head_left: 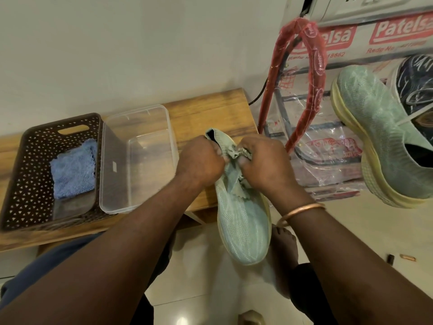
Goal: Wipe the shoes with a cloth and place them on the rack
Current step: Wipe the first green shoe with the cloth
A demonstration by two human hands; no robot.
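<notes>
Both hands are up on the pale mint-green knit shoe with the cream-yellow sole (243, 228), which is held over the near right corner of the light wooden table (210, 111), toe pointing near, heel end far. The left hand (201, 163) is curled tight around the shoe's collar. The right hand (264, 165), a copper-coloured bangle (302, 211) at its wrist, pinches a small crumpled grey-green cloth (237, 158) against the upper by the opening, and a flap of that cloth hangs down over the knit.

On the table to the left sits a clear rectangular plastic tub (140, 158), and just beside it on the far left a dark brown perforated plastic basket (21, 174) with a folded blue microfibre cloth (72, 170) inside.

Over on the right, a matching mint-green shoe (384, 141) rests well apart from the hands, next to a dark patterned shoe (414, 83); what it rests on I cannot tell. Between it and the table stands a plastic-wrapped frame with a red-wrapped curved tube (314, 90).
</notes>
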